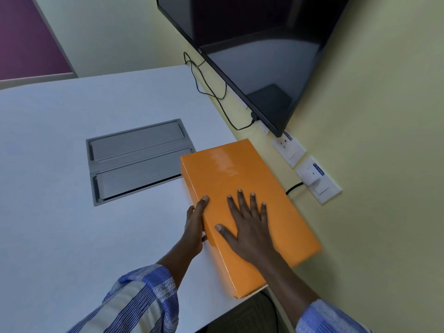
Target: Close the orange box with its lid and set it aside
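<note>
Closed orange box [230,169] is pinned under right hand [247,227], palm flat, fingers spread. Left hand [194,227] is laid open, straight-fingered, against its near side.

- White table [72,164] takes up most of the view, with its right edge right by the wall.
- Grey two-flap cable hatch [137,159] sits flush in the tabletop.
- The wall [384,116] is pale yellow-green, and the light's soft and even.
- Big TV [252,56] hangs on it, screen dark.
- Black cable [211,92] loops below the TV.
- Two white socket plates [317,179] sit near the TV's lower corner.
- Purple panel [24,32] is in the far left corner.
</note>
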{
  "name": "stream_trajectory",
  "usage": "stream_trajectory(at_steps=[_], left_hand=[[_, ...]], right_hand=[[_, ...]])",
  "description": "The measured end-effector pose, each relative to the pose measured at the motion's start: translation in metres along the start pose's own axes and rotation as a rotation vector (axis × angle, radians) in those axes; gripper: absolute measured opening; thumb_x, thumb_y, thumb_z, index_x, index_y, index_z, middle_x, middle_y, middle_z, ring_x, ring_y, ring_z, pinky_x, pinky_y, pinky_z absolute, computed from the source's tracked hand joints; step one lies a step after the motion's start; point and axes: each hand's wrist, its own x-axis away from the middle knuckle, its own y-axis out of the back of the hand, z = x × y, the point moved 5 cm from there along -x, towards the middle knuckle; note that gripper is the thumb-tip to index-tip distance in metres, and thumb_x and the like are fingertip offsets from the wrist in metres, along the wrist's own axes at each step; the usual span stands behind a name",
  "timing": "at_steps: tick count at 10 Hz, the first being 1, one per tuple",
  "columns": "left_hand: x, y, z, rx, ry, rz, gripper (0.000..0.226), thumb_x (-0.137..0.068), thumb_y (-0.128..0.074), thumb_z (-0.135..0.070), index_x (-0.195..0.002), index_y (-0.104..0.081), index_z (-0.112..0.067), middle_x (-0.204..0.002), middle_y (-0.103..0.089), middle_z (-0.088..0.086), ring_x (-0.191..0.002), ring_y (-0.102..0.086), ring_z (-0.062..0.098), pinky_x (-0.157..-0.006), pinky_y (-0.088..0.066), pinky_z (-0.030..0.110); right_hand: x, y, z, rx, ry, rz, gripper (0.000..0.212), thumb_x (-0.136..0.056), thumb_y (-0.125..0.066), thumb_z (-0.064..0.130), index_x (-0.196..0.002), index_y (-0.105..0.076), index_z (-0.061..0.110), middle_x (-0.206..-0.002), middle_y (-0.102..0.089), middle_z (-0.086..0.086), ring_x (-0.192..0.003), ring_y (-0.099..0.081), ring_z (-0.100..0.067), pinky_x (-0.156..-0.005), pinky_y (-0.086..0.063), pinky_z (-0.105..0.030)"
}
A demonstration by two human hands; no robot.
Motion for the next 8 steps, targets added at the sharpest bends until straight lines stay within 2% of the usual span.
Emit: stream_trajectory(at_steps=[2,3,4,5,6,7,8], left_hand=[[-0.009,-0.020,-0.002,-0.026,0.031,0.061,0.070,-0.074,-0.056,-0.080,-0.129,-0.041,-0.041,-0.117,-0.061,-0.009,-0.105,-0.059,0.018,-0.072,-0.049,0.040],[-0.011,-0.027,-0.003,-0.036,0.053,0.097,0.071,-0.076,-0.055,-0.080,-0.131,-0.037,-0.040,-0.118,-0.060,-0.009,-0.105,-0.058,0.017,-0.081,-0.050,0.045],[-0.013,-0.024,-0.004,-0.053,0.080,0.121,0.087,-0.073,-0.055,-0.082,-0.144,-0.031,-0.037,-0.142,-0.050,0.003,-0.125,-0.052,0.029,-0.101,-0.045,0.058],[-0.012,-0.015,-0.006,-0.100,0.081,0.128,0.103,-0.073,-0.052,-0.083,-0.156,-0.018,-0.032,-0.162,-0.030,0.010,-0.146,-0.032,0.038,-0.113,-0.030,0.065],[0.003,-0.005,-0.015,-0.220,0.036,0.106,0.103,-0.075,-0.045,-0.083,-0.158,-0.015,-0.030,-0.167,-0.020,0.010,-0.150,-0.023,0.039,-0.114,-0.027,0.065],[0.015,0.026,-0.020,-0.410,-0.060,0.052,0.099,-0.081,-0.040,-0.081,-0.158,-0.018,-0.024,-0.168,-0.019,0.007,-0.151,-0.023,0.035,-0.116,-0.026,0.061],[0.026,0.070,-0.023,-0.603,-0.137,-0.085,0.088,-0.092,-0.039,-0.073,-0.159,-0.021,-0.019,-0.166,-0.024,0.009,-0.151,-0.026,0.032,-0.119,-0.028,0.052]], right_hand=[[-0.010,-0.002,-0.017,0.008,-0.022,-0.001,0.085,-0.091,-0.017,0.081,-0.160,0.001,0.034,-0.169,0.011,0.001,-0.154,0.019,-0.029,-0.122,0.006,-0.060],[-0.013,-0.002,-0.024,0.023,-0.024,-0.001,0.084,-0.092,-0.018,0.080,-0.160,0.001,0.034,-0.170,0.010,0.001,-0.154,0.017,-0.029,-0.122,0.005,-0.060],[-0.014,-0.001,-0.029,0.033,-0.026,-0.004,0.083,-0.092,-0.018,0.080,-0.160,0.001,0.035,-0.170,0.009,0.001,-0.155,0.016,-0.029,-0.122,0.004,-0.060],[-0.013,0.000,-0.028,0.049,-0.022,-0.001,0.083,-0.093,-0.018,0.079,-0.160,0.000,0.034,-0.170,0.009,0.002,-0.155,0.015,-0.030,-0.123,0.003,-0.059],[-0.013,0.003,-0.025,0.051,-0.018,0.011,0.083,-0.093,-0.021,0.078,-0.160,-0.001,0.033,-0.169,0.010,0.000,-0.155,0.015,-0.032,-0.122,0.005,-0.060],[-0.013,0.008,-0.020,0.034,-0.044,0.040,0.083,-0.095,-0.025,0.075,-0.161,-0.001,0.031,-0.169,0.011,-0.002,-0.154,0.015,-0.033,-0.122,0.004,-0.061],[-0.012,0.011,0.000,-0.004,-0.093,0.016,0.084,-0.095,-0.029,0.072,-0.161,-0.008,0.023,-0.169,0.005,-0.011,-0.155,0.009,-0.034,-0.122,0.000,-0.060]])
